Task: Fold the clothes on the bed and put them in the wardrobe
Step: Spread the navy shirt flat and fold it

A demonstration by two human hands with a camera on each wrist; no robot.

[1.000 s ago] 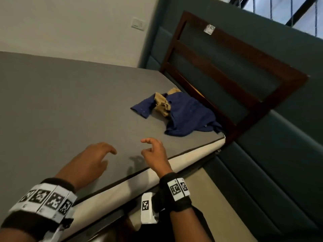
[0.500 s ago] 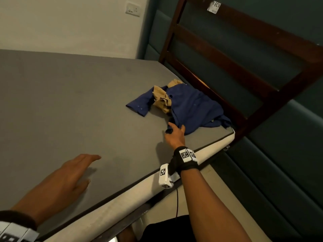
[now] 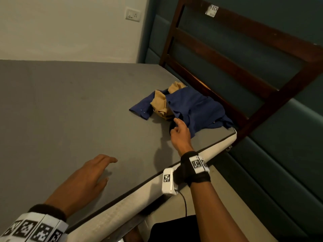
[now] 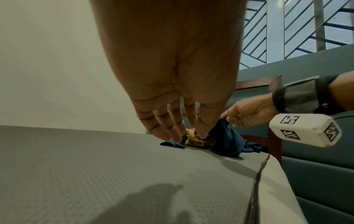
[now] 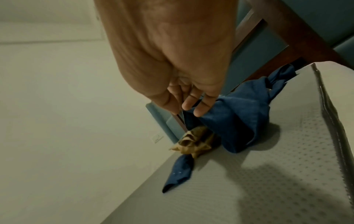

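A crumpled blue shirt (image 3: pixel 195 110) lies near the far right corner of the grey mattress (image 3: pixel 70 110), with a tan garment (image 3: pixel 160 103) bunched under and beside it. My right hand (image 3: pixel 175 125) pinches the shirt's near edge; in the left wrist view the blue shirt (image 4: pixel 226 136) is lifted a little under the right hand (image 4: pixel 229 119). In the right wrist view the fingers (image 5: pixel 201 109) curl on the blue shirt (image 5: pixel 239 115), with the tan garment (image 5: pixel 193 142) just beyond. My left hand (image 3: pixel 104 166) is open, fingers straight, just above the mattress near its front edge.
A dark wooden headboard frame (image 3: pixel 227 55) stands right behind the clothes against teal padded panels (image 3: pixel 288 145). The mattress's white side (image 3: pixel 122 212) runs along the near edge, with floor to its right. A wall socket (image 3: pixel 132 14) sits on the cream wall.
My right hand reached forward from the mattress edge to the blue shirt and took hold of its near edge. The left hand flattened out and stayed near the front edge.
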